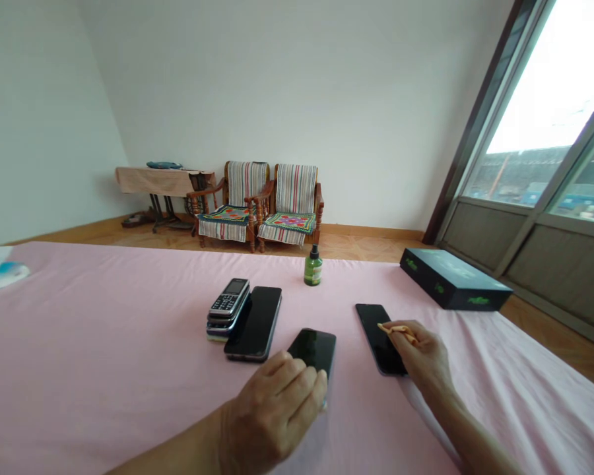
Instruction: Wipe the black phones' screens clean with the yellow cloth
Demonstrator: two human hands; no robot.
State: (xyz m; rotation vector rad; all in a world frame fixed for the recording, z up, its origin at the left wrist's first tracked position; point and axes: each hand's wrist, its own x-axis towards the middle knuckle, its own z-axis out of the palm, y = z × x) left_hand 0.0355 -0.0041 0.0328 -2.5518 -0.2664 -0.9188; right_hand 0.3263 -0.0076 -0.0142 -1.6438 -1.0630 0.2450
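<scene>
My left hand (282,406) is closed over the lower part of a dark smartphone (315,346), its curled fingers reaching the phone's right edge; the fingertips are partly hidden. In my right hand (426,359) a small folded yellow cloth (400,330) is pinched, held at the right side of another black smartphone (379,340) lying on the pink sheet. Left of centre lies a larger black smartphone (257,323), screen up. Beside it stands a stack of small phones, topped by a silver keypad phone (230,297).
A green pump bottle (313,269) stands upright beyond the phones. The black box (455,280) rests at the right on the pink sheet (129,356). A blue and white packet (0,274) lies far left. Two wooden chairs (290,204) and a covered table (153,179) stand by the wall.
</scene>
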